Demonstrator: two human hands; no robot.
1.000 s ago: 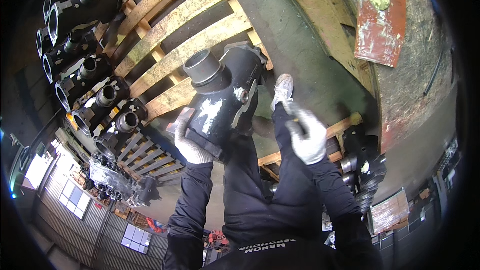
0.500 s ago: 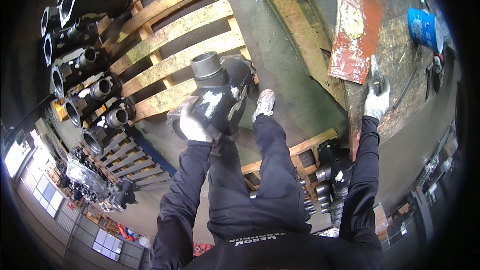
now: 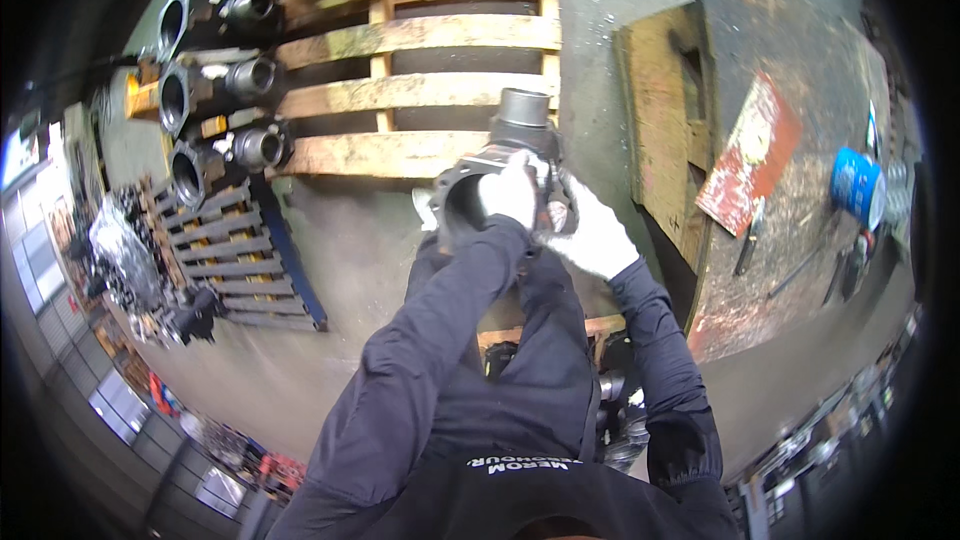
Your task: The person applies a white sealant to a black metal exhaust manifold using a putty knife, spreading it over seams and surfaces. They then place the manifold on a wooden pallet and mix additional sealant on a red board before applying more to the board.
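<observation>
In front of my legs is a black cast-metal housing (image 3: 465, 208) with a wide round opening facing left and a bare steel neck (image 3: 525, 108) at its far end. My left hand (image 3: 512, 190), in a white glove, is closed on the housing's top beside the opening. From the right, my gloved right hand (image 3: 598, 238) grips its side, fingertips partly hidden against the metal. A putty knife (image 3: 752, 235) lies on the wooden worktop, by a reddish-brown plate (image 3: 755, 155) smeared with whitish paste.
A slatted wooden pallet (image 3: 415, 95) lies ahead. Several similar black housings (image 3: 190, 95) stand in a row at the left, near a dark slatted rack (image 3: 235, 255). On the right worktop (image 3: 800, 60) are a blue bucket (image 3: 858, 188) and a dark rod (image 3: 795, 273).
My right hand has let go of the putty knife, leaving it on the worktop, and come left onto the housing. My left hand still holds the housing, which has turned. The view has shifted.
</observation>
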